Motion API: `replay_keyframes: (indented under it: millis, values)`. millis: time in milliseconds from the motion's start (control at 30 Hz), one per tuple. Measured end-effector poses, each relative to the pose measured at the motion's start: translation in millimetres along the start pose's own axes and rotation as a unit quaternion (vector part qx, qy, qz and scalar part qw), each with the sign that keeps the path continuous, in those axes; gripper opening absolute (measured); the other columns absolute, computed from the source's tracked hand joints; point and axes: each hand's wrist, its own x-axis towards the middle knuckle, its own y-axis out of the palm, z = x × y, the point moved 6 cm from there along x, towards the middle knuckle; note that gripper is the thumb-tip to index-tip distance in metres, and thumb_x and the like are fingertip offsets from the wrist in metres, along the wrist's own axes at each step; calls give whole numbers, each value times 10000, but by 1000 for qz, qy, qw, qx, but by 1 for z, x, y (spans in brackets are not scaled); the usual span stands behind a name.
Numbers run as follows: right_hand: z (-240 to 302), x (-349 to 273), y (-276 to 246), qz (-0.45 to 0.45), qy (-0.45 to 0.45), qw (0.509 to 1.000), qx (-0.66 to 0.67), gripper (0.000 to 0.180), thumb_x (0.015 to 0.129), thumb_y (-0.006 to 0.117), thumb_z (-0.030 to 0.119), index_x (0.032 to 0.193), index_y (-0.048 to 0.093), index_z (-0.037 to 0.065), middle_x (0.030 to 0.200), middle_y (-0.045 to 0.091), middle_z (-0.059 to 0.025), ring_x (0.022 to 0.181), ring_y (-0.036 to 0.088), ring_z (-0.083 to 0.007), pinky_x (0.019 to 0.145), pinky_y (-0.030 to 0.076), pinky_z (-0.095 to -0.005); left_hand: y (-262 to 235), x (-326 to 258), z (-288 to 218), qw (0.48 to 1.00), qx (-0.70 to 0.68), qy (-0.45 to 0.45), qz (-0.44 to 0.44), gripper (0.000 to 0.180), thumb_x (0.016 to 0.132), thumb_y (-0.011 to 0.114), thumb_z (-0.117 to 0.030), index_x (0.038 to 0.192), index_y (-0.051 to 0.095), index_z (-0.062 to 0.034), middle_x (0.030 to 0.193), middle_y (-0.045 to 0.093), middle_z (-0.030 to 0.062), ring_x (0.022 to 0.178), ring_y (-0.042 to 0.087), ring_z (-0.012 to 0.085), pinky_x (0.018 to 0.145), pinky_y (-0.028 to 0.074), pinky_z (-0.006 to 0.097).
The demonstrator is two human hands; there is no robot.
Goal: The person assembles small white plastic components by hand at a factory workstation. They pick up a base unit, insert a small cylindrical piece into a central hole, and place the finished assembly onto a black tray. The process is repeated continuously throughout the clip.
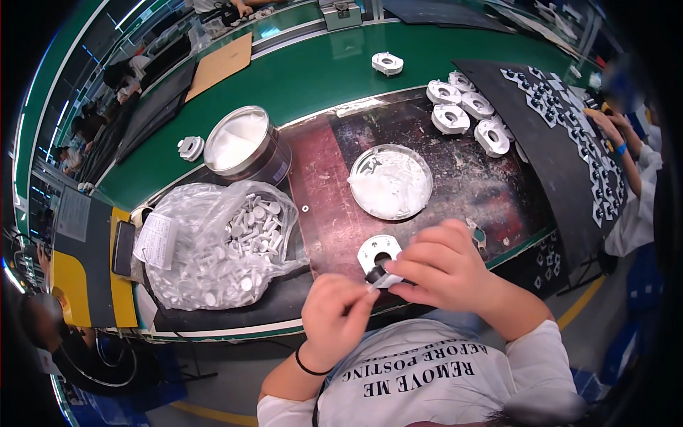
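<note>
Close to the table's front edge, my right hand (445,270) is closed on a small black-and-white part (379,276), which is tilted between thumb and fingers. My left hand (336,317) pinches right at the lower end of that part; what its fingertips hold is too small to make out. Just behind the fingertips lies a white plastic housing (371,249) with a round opening, partly covered by the held part. A shallow round dish (423,171) of white paste-like material sits farther back.
At left are a clear bag (188,249) of white disc-headed pins and an open tin (274,153) with white contents. Several white housings (449,119) cluster at back right beside a black board (526,135) bearing rows of parts. A co-worker's hand (605,127) is at its far side.
</note>
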Motion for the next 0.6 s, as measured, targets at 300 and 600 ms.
replay_keyframes:
  millis: [300,600]
  values:
    - [-2,-33,-10,-203,-62,976,46,281,653,722,162,924,652,185,974,595,51,885,559,-165,713,398,-316,-1,-16,-37,934,205,292,3,287,694,687,-162,977,657,-205,918,547,-99,827,469,112,712,353,270]
    - [2,-27,-16,-143,-61,980,123,131,679,698,112,802,669,145,964,604,-1,904,570,-178,678,434,-317,3,-16,-29,944,191,270,16,226,744,667,-178,967,640,-196,932,607,-87,831,528,111,747,355,293]
